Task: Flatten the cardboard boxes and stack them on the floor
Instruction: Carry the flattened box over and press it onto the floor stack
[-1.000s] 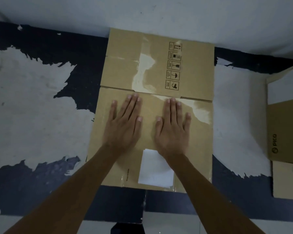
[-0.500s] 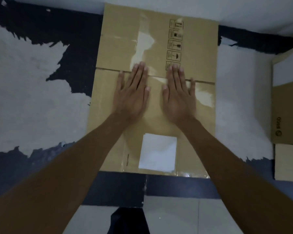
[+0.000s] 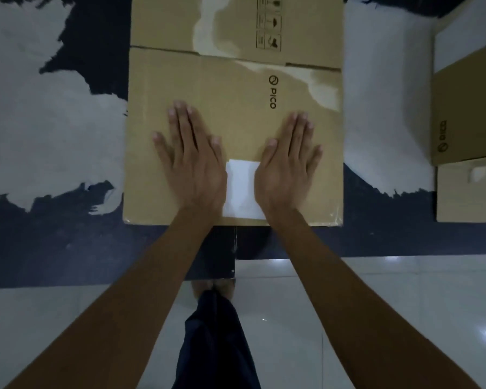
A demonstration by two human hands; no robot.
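Left hand, right hand — fingers straight, flat on flattened cardboard box; box beneath both palms

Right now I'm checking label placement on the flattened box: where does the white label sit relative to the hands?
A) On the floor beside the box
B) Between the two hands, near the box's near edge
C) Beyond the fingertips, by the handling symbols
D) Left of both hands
B: the white label shows between the left hand and right hand, both flat on the flattened box, close to its near edge.
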